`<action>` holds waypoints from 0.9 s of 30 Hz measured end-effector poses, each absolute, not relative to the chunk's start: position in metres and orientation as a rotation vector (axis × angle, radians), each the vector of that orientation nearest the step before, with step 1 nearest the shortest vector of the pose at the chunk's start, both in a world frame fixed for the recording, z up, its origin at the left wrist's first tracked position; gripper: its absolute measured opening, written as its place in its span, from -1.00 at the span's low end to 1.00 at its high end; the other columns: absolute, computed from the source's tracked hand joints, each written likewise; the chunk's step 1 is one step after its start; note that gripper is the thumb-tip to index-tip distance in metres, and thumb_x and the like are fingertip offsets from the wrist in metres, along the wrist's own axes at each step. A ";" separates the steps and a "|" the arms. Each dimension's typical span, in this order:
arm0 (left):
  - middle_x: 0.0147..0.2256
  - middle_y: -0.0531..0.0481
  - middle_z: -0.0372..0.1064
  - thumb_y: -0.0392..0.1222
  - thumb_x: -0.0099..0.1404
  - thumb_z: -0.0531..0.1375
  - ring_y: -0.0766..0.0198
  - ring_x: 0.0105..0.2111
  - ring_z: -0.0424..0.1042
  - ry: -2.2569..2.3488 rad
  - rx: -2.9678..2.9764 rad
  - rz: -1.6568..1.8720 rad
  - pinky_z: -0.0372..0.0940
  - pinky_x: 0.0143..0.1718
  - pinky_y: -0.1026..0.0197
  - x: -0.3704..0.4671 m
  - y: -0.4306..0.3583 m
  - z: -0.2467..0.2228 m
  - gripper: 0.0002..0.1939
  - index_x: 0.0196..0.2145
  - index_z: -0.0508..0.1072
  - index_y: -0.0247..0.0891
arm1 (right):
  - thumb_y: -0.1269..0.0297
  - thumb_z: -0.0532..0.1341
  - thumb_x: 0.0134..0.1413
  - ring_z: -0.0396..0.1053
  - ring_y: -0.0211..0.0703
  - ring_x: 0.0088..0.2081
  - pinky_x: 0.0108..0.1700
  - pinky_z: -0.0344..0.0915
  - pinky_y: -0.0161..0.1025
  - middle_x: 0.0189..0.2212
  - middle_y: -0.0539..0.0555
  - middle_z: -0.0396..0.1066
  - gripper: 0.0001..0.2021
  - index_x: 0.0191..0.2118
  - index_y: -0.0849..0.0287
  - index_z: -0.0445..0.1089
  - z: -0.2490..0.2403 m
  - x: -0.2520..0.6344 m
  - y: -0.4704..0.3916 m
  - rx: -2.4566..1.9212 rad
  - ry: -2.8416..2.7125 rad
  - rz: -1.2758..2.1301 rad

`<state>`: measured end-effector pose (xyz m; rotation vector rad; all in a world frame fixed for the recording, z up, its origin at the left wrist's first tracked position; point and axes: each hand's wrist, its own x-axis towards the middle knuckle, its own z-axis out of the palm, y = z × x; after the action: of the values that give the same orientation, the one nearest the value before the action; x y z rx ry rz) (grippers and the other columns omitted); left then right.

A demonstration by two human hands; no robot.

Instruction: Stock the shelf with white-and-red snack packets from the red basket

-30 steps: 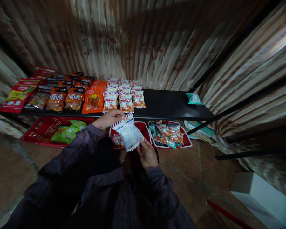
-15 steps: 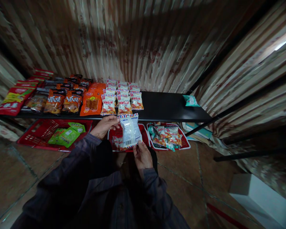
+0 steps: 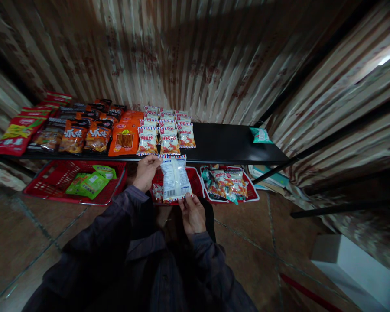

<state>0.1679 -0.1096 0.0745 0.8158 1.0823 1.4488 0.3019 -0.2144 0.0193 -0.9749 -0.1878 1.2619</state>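
Observation:
A white snack bag (image 3: 175, 178) with its printed back and barcode facing up is held over the middle red basket (image 3: 196, 181). My left hand (image 3: 146, 172) pinches its upper left corner. The fingers of my right hand (image 3: 193, 213) are closed on its lower right edge. Just beyond the bag, rows of white and orange snack bags (image 3: 169, 139) stand on the black shelf (image 3: 217, 145). Left of them lie orange packets (image 3: 125, 138), black and orange packets (image 3: 98, 136) and red packets (image 3: 21, 132).
A teal bag (image 3: 260, 135) lies at the shelf's right end. Below the shelf, the left red basket (image 3: 48, 182) holds green packets (image 3: 89, 184), and the right basket (image 3: 255, 193) holds mixed bags. A white box (image 3: 360, 268) sits on the floor at right.
The held bag has shifted slightly left and tilted a little differently. Both my hands still grip it, and my left forearm has moved inward.

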 end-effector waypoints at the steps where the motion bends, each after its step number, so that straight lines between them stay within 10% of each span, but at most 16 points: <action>1: -0.61 0.15 0.29 -0.17 -0.16 0.34 0.46 -0.59 0.24 1.095 0.822 1.475 0.15 -0.51 0.37 0.169 -0.108 0.073 -0.77 -0.58 0.37 -0.31 | 0.25 0.45 -0.36 0.40 -0.38 -0.48 -0.39 0.42 -0.42 -0.50 -0.10 0.46 -0.72 -0.46 0.17 0.39 0.020 0.301 -0.215 -0.964 -0.197 1.259; 16: -0.59 0.13 0.27 -0.09 -0.05 0.28 0.42 -0.58 0.21 1.093 1.125 1.313 0.12 -0.53 0.34 0.158 -0.112 0.083 -0.78 -0.56 0.36 -0.27 | 0.27 0.27 -0.22 0.36 -0.11 -0.03 -0.06 0.26 -0.20 -0.11 0.04 0.48 -0.68 -0.20 0.06 0.46 0.028 0.331 -0.202 -0.894 -0.414 1.532; 27: -0.59 0.13 0.29 -0.01 -0.09 0.31 0.39 -0.58 0.23 1.069 1.098 1.217 0.15 -0.54 0.34 0.164 -0.125 0.087 -0.71 -0.53 0.36 -0.25 | 0.19 0.40 -0.28 0.42 -0.29 -0.45 -0.33 0.30 -0.34 -0.52 -0.06 0.49 -0.76 -0.43 0.17 0.45 0.057 0.327 -0.154 -0.964 -0.521 1.424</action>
<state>0.1642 -0.1253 0.0868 1.0984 1.0694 1.2169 0.3274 -0.1539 0.0572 -0.9643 -0.5210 1.4237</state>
